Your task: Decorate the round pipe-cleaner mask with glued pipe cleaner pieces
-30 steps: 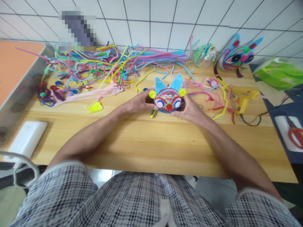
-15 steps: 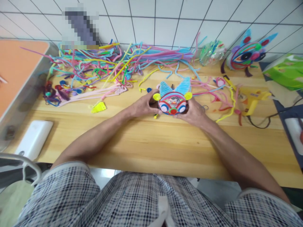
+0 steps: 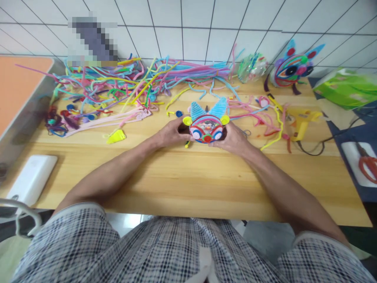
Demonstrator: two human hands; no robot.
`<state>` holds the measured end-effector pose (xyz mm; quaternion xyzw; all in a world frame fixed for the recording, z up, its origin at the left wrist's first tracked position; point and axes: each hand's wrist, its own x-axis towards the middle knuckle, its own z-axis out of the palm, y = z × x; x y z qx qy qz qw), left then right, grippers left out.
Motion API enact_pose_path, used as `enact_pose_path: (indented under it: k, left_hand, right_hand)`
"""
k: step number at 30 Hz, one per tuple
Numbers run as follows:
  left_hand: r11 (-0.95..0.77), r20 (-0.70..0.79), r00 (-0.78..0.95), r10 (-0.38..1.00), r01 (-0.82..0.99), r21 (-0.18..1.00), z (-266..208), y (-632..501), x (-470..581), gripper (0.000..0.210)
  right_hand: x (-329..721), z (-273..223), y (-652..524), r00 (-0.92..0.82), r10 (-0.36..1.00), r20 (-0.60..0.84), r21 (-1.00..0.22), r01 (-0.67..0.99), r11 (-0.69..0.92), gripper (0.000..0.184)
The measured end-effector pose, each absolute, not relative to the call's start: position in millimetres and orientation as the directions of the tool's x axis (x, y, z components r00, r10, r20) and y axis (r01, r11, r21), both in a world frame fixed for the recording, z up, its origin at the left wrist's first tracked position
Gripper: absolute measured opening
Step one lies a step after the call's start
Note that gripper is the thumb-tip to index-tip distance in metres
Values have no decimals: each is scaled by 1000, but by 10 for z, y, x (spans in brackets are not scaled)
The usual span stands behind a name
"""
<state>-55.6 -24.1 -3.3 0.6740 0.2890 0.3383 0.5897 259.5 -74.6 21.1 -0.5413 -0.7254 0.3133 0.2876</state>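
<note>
Between my two hands is a small animal-face craft (image 3: 206, 124) made of coiled pipe cleaners, with blue pointed ears, yellow discs at the sides, round white-and-blue eyes and a red nose ringed in green. My left hand (image 3: 173, 133) grips its left side, the thumb along the lower edge. On the other side my right hand (image 3: 233, 138) holds it with fingers at the lower right edge. The undersides and back of the craft are hidden. A little yellow-tipped piece (image 3: 187, 144) lies by the left fingers.
Many pipe cleaners (image 3: 188, 70) heap along the tiled wall. A finished-looking animal face (image 3: 293, 70) stands at the back right, near a yellow glue gun (image 3: 303, 122) with its cord. Orange-handled scissors (image 3: 368, 167) lie far right; a white power bank-like box (image 3: 32, 177) lies left.
The whole view has shifted, so things sit further left and the scissors show more at the right. Both hands keep the same hold on the craft.
</note>
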Motion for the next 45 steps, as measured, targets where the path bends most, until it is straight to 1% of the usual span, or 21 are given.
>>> enact_pose_path:
  k: [2, 5, 7, 12, 17, 24, 28, 30, 32, 34, 36, 38, 40, 41, 42, 44, 45]
  left_hand:
    - [-147, 126, 599, 791, -15, 989, -29, -251, -547, 75]
    - [-143, 134, 600, 788, -33, 989, -43, -268, -542, 85]
    - [-147, 134, 594, 793, -27, 989, -67, -273, -548, 89]
    - [-164, 148, 571, 808, -23, 986, -111, -260, -556, 80]
    - [-159, 150, 594, 790, -39, 987, -70, -243, -542, 76]
    - [-156, 136, 611, 780, -20, 988, -1, -242, -544, 79]
    - [-173, 144, 635, 759, -16, 985, 36, -250, -548, 76]
    - [-187, 149, 633, 760, -7, 982, 39, -250, -552, 72]
    - [-190, 154, 629, 762, -9, 982, 33, -245, -555, 68]
    - [-189, 158, 633, 758, -19, 982, 24, -235, -555, 69]
    - [-212, 177, 630, 756, -20, 977, 16, -224, -553, 74]
    - [-248, 203, 623, 756, -15, 969, 9, -216, -553, 79]
    - [-267, 212, 619, 756, -5, 964, 0, -217, -559, 77]
    - [-263, 203, 623, 756, 5, 965, -4, -221, -563, 75]
    - [-255, 189, 626, 756, 16, 967, -6, -226, -568, 73]
    - [-236, 161, 634, 757, 35, 971, -5, -236, -578, 72]
    - [-228, 152, 637, 755, 38, 973, 2, -239, -580, 72]
  right_hand:
    - [2587, 227, -733, -261, 962, 77, -774, 593, 223, 73]
    - [2588, 225, -719, -259, 962, 79, -776, 589, 223, 82]
    - [2589, 217, -718, -267, 961, 72, -782, 583, 220, 82]
    - [2574, 230, -742, -275, 960, 60, -811, 547, 207, 82]
    - [2585, 217, -762, -252, 965, 73, -792, 573, 209, 77]
    - [2578, 198, -732, -253, 963, 91, -756, 612, 233, 86]
    - [2636, 358, -742, -371, 926, 69, -727, 617, 302, 85]
    - [2765, 497, -779, -383, 922, 59, -701, 642, 312, 86]
    - [2969, 674, -846, -357, 933, 52, -670, 680, 298, 84]
    - [3229, 864, -936, -295, 953, 70, -627, 730, 272, 76]
    - [3516, 1017, -1034, -153, 979, 136, -570, 796, 204, 64]
    - [3805, 1087, -1127, 82, 968, 236, -544, 837, 62, 47]
    - [4068, 1053, -1197, 344, 882, 322, -544, 830, -125, 30]
    - [4182, 1001, -1219, 458, 818, 349, -544, 810, -221, 25]
    - [4283, 932, -1230, 555, 747, 367, -546, 778, -311, 28]
    - [4435, 767, -1220, 703, 616, 356, -566, 687, -456, 47]
    - [4487, 685, -1200, 755, 565, 333, -586, 635, -504, 56]
